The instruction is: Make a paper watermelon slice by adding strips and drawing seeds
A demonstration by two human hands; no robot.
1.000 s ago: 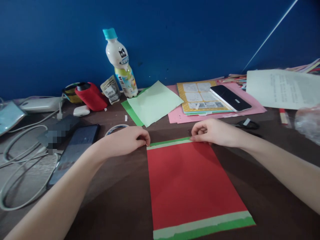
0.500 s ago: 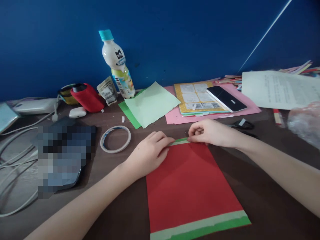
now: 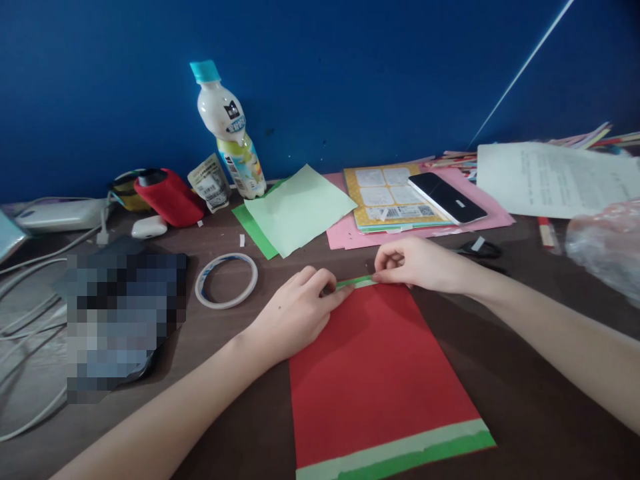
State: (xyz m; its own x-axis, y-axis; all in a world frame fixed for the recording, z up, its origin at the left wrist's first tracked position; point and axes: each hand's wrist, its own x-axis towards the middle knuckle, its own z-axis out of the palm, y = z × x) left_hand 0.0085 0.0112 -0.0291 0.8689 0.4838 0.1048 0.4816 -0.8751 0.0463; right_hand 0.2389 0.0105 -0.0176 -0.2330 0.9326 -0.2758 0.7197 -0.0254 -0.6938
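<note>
Through the head camera I am seeing a red sheet of paper [image 3: 380, 373] lying flat on the dark tabletop [image 3: 240, 440], directly between my hands. My right hand [image 3: 423, 263] is pinching the sheet's far edge near its right corner, thumb and forefinger meeting on the narrow green strip [image 3: 361, 283]. My left hand [image 3: 293, 313] is resting over the sheet's far left corner, its thumb lying along that same strip; whether its fingers are gripping the edge, I cannot tell. A two-tone green band [image 3: 413, 450] is running along the near edge. A roll of tape [image 3: 225, 305] is lying flat just left of my left hand. Beyond, a pale green sheet [image 3: 300, 207] is overlapping a bright green one, beside a capped bottle [image 3: 220, 113] standing by the blue wall [image 3: 350, 80].
</note>
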